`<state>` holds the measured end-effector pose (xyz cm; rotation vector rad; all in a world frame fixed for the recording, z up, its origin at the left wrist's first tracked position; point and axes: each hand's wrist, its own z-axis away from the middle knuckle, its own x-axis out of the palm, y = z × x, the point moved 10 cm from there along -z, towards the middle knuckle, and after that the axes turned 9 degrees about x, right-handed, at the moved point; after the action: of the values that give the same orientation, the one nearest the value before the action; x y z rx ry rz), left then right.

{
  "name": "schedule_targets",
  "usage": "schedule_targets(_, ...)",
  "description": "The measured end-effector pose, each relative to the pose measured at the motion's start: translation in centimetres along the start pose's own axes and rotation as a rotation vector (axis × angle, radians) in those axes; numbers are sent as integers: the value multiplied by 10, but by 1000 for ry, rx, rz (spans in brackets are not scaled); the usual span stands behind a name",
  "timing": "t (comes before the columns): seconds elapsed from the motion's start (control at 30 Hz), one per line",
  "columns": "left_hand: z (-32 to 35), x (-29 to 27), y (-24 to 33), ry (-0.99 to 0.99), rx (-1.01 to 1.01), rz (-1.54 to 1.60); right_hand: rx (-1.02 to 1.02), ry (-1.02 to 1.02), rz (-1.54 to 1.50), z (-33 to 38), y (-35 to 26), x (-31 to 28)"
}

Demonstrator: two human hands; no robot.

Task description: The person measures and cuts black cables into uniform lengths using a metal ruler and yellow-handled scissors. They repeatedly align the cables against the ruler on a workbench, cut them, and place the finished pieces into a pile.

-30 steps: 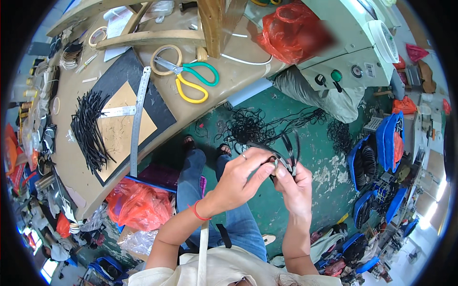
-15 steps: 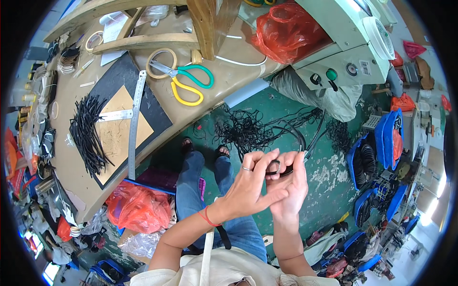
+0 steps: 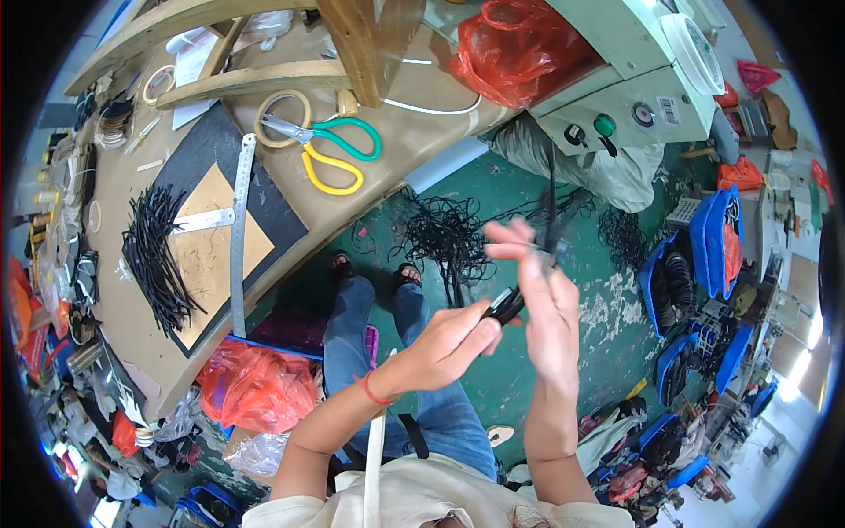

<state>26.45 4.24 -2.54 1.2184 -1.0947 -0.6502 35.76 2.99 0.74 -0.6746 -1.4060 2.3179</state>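
My left hand [image 3: 444, 350] is closed around a bundle of black strips [image 3: 504, 305] that looks folded over; its dark end sticks out past my thumb and fingers. Just to the right, my right hand [image 3: 550, 321] is raised with its fingers smeared by motion. A dark strip [image 3: 552, 189] stretches away beyond those fingers, and whether they grip it cannot be made out. On the floor past my hands lies a tangled heap of black cords [image 3: 444, 233], with strands trailing toward the right.
At left, the workbench [image 3: 387, 167] bears scissors [image 3: 334, 158], a tape roll [image 3: 283, 119], a steel ruler [image 3: 239, 238] and a bunch of black strips [image 3: 157, 255]. A pale green machine [image 3: 629, 106] stands at upper right. Blue bins [image 3: 711, 238] line the right side.
My hands were together over the black strips and are now apart. The left has drawn down, holding the bundle; the right has turned and its fingers have lifted away.
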Motion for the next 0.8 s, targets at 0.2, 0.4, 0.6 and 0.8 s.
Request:
schedule_targets(0.2, 16, -17, -6, 170, -108, 43, 210, -46, -354, -7, 42, 11)
schedule_targets(0.4, 23, -29, -13, 220, -145, -37, 250, -100, -421, 11, 56, 18)
schedule_targets(0.6, 35, -34, -24, 292, -239, 60, 245, -87, -451, 7, 60, 26)
schedule_targets(0.8, 40, -37, -24, 374, -151, 88, 161, -104, -463, 6, 55, 34)
